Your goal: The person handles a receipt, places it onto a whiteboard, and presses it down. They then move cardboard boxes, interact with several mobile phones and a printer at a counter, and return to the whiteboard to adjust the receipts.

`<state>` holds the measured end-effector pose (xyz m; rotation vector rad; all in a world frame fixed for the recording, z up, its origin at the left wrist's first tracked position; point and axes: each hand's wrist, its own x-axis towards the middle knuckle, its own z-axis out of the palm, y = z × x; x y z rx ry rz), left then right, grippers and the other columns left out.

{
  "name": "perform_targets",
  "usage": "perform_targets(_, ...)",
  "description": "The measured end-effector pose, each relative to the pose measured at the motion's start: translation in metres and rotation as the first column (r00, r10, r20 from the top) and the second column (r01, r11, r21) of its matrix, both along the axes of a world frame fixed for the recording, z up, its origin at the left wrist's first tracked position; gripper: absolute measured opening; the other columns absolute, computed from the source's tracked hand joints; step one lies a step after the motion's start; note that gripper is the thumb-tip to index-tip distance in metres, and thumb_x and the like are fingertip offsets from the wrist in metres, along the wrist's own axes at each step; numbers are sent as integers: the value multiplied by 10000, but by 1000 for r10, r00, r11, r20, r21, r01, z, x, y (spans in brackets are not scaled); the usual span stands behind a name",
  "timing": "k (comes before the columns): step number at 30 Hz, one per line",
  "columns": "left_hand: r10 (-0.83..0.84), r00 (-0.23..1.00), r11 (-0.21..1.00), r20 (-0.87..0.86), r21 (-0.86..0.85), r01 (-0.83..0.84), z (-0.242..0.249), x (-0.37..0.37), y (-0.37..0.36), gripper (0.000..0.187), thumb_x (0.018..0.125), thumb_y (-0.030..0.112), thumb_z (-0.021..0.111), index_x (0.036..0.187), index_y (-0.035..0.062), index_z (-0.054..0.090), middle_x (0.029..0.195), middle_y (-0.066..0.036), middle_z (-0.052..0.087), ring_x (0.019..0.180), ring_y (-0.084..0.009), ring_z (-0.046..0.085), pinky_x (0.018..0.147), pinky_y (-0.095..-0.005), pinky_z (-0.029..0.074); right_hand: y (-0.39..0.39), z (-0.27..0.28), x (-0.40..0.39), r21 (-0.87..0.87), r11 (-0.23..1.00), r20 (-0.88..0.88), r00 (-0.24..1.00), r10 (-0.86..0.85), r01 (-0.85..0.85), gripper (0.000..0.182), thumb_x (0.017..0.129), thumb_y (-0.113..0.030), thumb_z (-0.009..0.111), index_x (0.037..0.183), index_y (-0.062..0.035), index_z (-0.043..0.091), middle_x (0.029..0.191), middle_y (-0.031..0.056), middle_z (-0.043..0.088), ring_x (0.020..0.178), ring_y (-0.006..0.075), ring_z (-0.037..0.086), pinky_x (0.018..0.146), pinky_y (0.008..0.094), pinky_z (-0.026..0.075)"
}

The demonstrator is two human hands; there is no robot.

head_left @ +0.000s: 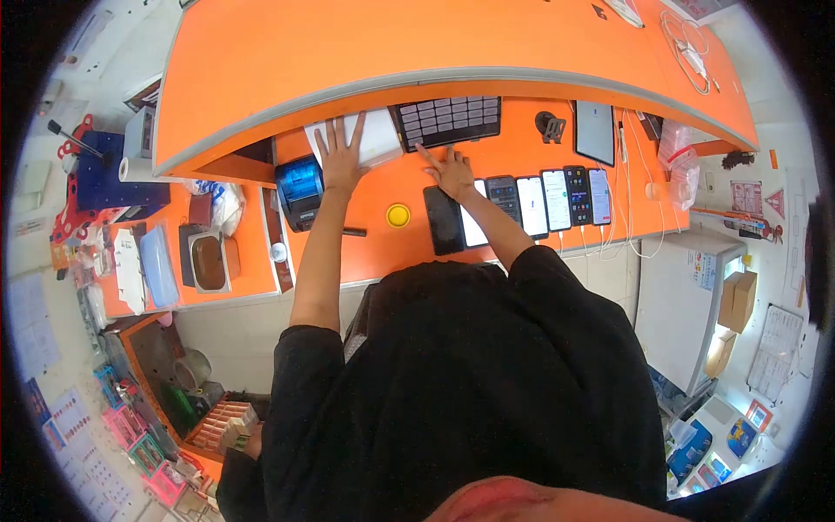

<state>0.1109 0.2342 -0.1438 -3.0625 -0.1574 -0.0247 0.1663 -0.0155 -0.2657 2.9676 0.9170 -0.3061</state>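
My left hand [341,163] lies open, fingers spread, over a stack of white paper [376,139] under the raised shelf. Just to its right, a dark tablet [449,123] shows a grid of pale tiles on its screen. My right hand [451,177] is at the tablet's lower edge, holding nothing, its fingers apart and the index finger pointing at the lower left corner. Below that hand lies a black phone [445,221], first in a row of several phones, among them a white-screened phone [531,207]. A blue-black label printer [300,193] stands left of my left forearm.
The orange raised shelf [452,43] overhangs the desk's back. A yellow round container [397,216] sits between my arms. Another tablet [594,133], a black stand [550,127] and white charging cables [639,248] are to the right. A metal bin [228,261] stands left.
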Motion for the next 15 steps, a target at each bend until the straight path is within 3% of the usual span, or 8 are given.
perform_targets(3, -2, 1000, 1000, 10, -2, 2, -1, 1, 0, 1347, 571, 419, 902, 1564, 293, 1, 1580, -186, 170, 1472, -387, 128, 1165, -619, 123, 1, 0, 2, -4, 1000, -2, 1000, -21, 21, 603, 1009, -535, 326, 1520, -492, 8, 1410, 290, 426, 1181, 425, 503, 983, 507, 394)
perform_targets(6, -5, 1000, 1000, 10, -10, 5, -3, 0, 2, 1346, 573, 421, 901, 1564, 294, 0, 1582, -184, 165, 1474, -388, 116, 1165, -619, 120, 1, 14, -5, 28, 1000, 19, 1000, -2, 1, 630, 1003, -506, 369, 1531, -466, 29, 1324, 263, 500, 1139, 416, 530, 940, 525, 420)
perform_targets(8, -9, 1000, 1000, 7, -21, 10, -3, 0, 2, 1345, 575, 422, 901, 1564, 294, -1, 1583, -182, 161, 1476, -389, 108, 1165, -619, 118, 5, 29, -21, 44, 993, 186, 978, 98, -108, 567, 971, -379, 496, 1500, -304, 308, 1219, 206, 557, 1114, 366, 549, 911, 478, 449)
perform_targets(9, -11, 1000, 1000, 8, -27, 11, -2, -1, 2, 1345, 574, 414, 903, 1564, 294, 0, 1585, -180, 154, 1477, -390, 101, 1165, -619, 118, 9, 22, -28, 42, 994, 186, 978, 95, -105, 567, 971, -379, 496, 1500, -304, 308, 1219, 206, 557, 1114, 366, 549, 911, 478, 449)
perform_targets(11, -15, 1000, 999, 18, -35, 16, -1, -1, 2, 1346, 574, 407, 904, 1564, 293, 0, 1587, -178, 147, 1478, -392, 93, 1165, -620, 118, 20, -2, -39, 519, 838, 221, 974, 56, -166, 370, 937, -230, 556, 1300, -162, 541, 1162, 182, 607, 924, 305, 614, 824, 414, 488)
perform_targets(12, -16, 1000, 999, 21, -44, 17, 0, -1, 1, 1347, 570, 392, 908, 1564, 293, 5, 1588, -177, 141, 1479, -393, 87, 1165, -620, 118, 29, -1, -44, 518, 839, 228, 972, 54, -168, 370, 937, -230, 556, 1300, -162, 541, 1162, 182, 607, 924, 305, 614, 824, 414, 488)
perform_targets(14, -19, 1000, 999, 25, -49, 20, 2, -1, 3, 1348, 566, 378, 911, 1564, 292, 9, 1589, -176, 135, 1480, -394, 82, 1165, -621, 118, 53, 2, -56, 743, 597, -284, 950, -128, 302, 130, 824, -83, 590, 945, -53, 628, 915, 167, 625, 847, 306, 634, 736, 366, 517)
perform_targets(15, -22, 999, 998, 25, -61, 23, 1, -2, 4, 1350, 560, 362, 913, 1565, 291, 14, 1591, -175, 128, 1480, -395, 77, 1165, -622, 119, 65, -6, -60, 792, 424, -398, 898, -186, 439, 121, 807, -65, 587, 911, -34, 641, 833, 127, 638, 760, 276, 650, 685, 364, 535)
